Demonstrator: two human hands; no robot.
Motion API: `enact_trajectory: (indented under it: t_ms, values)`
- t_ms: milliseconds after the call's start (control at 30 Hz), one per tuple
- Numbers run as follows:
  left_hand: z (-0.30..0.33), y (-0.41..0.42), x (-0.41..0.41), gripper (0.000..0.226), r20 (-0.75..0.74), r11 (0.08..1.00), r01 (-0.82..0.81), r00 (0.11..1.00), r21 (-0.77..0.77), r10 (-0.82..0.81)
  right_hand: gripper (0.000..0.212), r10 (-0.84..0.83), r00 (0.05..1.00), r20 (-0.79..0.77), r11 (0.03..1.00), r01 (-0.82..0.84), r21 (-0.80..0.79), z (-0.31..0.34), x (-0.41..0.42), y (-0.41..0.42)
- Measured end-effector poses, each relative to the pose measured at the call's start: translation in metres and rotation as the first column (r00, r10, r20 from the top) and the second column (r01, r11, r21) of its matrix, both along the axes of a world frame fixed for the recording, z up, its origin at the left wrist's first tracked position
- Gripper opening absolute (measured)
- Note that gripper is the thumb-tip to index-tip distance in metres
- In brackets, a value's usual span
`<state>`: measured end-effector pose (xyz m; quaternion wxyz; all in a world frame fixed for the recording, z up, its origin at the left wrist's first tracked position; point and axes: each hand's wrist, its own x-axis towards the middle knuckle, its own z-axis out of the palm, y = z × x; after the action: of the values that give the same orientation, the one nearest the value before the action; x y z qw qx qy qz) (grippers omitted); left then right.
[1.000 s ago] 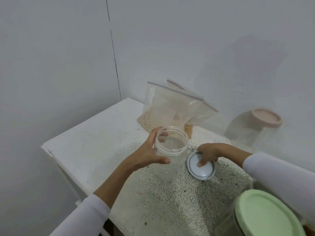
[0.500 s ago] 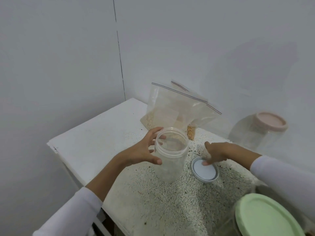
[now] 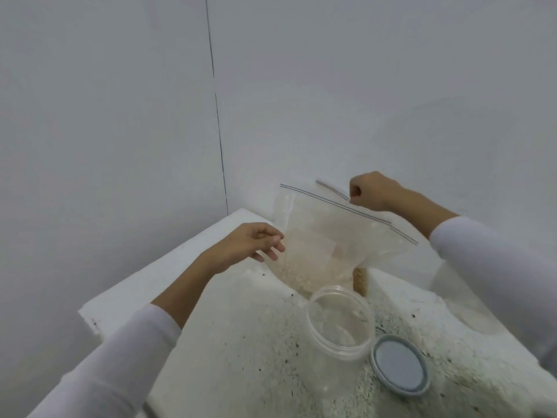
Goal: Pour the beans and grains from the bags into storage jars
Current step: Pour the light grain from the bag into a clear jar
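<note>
Open clear plastic jar [image 3: 340, 319] is standing lidless on the bench [image 3: 211, 312] right in front of the bags, mouth up, so whatever gets tipped from a bag is landing close; its grey-blue lid [image 3: 400, 364] is lying flat just beside it on the right, out of the pour path. Right hand [image 3: 370, 191] is reaching to the back and pinching the top edge of the rear zip bag [image 3: 388, 251], fingers curled on the seal strip, likely to lift it or pull it open. Left hand [image 3: 251, 242] is hanging relaxed with fingers loosely bent, touching or just off the left side of the front zip bag [image 3: 310, 236], apparently steadying it; actual contact is hard to tell, so reading it as holding nothing. Front bag is looking clear and slack, sealed along a double-line zip, with pale small grains pooling at the bottom. Rear bag is leaning behind it against the wall, showing a bit of darker yellow-brown kernels [image 3: 359, 280] low down. Jar is looking empty, nothing poured yet. Bench top is speckled with scattered bits.
</note>
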<state>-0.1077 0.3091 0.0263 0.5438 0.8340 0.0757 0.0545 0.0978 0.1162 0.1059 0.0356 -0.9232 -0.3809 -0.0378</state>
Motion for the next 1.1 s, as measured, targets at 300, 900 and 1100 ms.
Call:
enact_trajectory:
  t_ms: [300,900,1100]
  values:
    - [-0.005,0.044,0.034,0.023,0.001,0.999,0.039,0.999,-0.027,-0.039,0.042,-0.177,0.968,-0.178,0.983,0.182,0.011,-0.030,0.022,0.061]
    - [0.032,0.040,0.034,0.023,0.191,0.968,-0.137,0.965,-0.212,0.178,0.047,-0.127,0.982,-0.142,0.972,0.152,0.179,0.035,-0.042,0.108]
    - [0.052,0.033,0.018,0.026,0.278,0.951,-0.174,0.929,-0.255,0.244,0.040,-0.060,0.984,-0.165,0.892,0.127,0.433,0.070,-0.080,0.124]
